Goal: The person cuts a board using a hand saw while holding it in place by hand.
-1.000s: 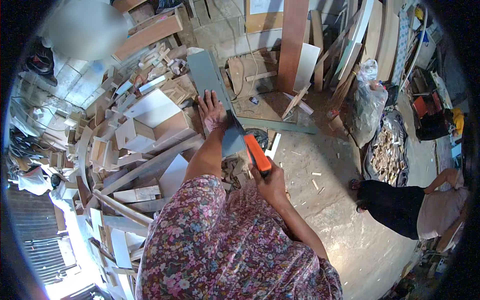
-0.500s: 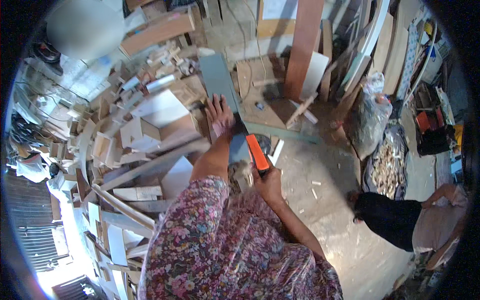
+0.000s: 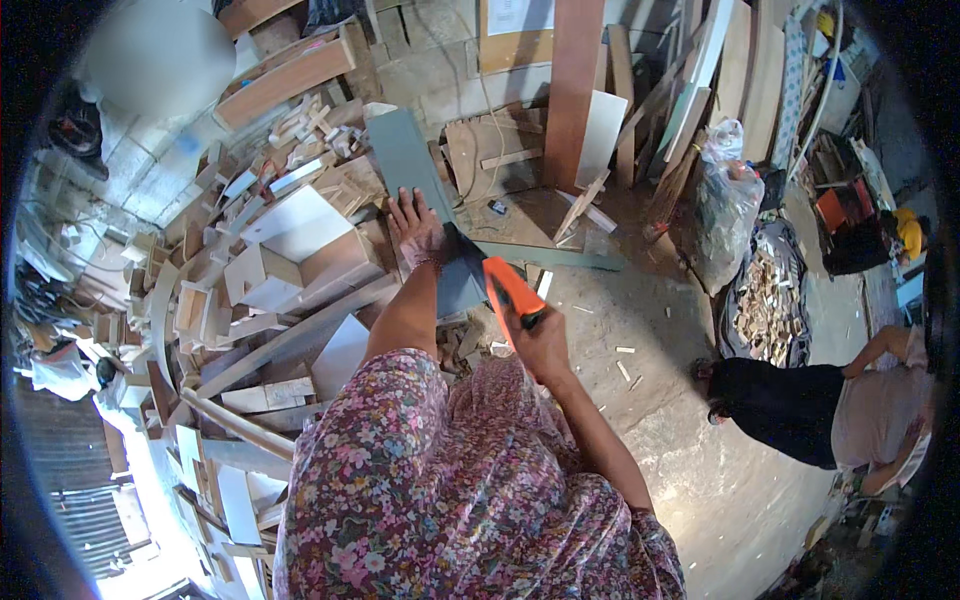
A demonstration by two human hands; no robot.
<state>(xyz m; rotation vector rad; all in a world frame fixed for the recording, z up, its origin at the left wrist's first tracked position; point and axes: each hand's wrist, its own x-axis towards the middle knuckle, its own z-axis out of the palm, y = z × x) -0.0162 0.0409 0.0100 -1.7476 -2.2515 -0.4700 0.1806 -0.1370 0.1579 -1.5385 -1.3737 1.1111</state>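
A long grey-green board stretches away in front of me in the head view. My left hand lies on it with the fingers spread, pressing near its left side. Across the board, just right of that hand, runs the dark blade of a handsaw with an orange handle. My right hand is wrapped round that handle. Part of the board's near end shows below the blade. What supports the board is mostly hidden.
Wood offcuts and box-like pieces are heaped on the left. A brown plank leans at the back. To the right are a clear plastic bag and a dark sack of wood scraps. Another person is at the lower right.
The orange handle has turned and now tilts more to the left, still in my right hand. My left hand stays on the board. The whole view has shifted slightly.
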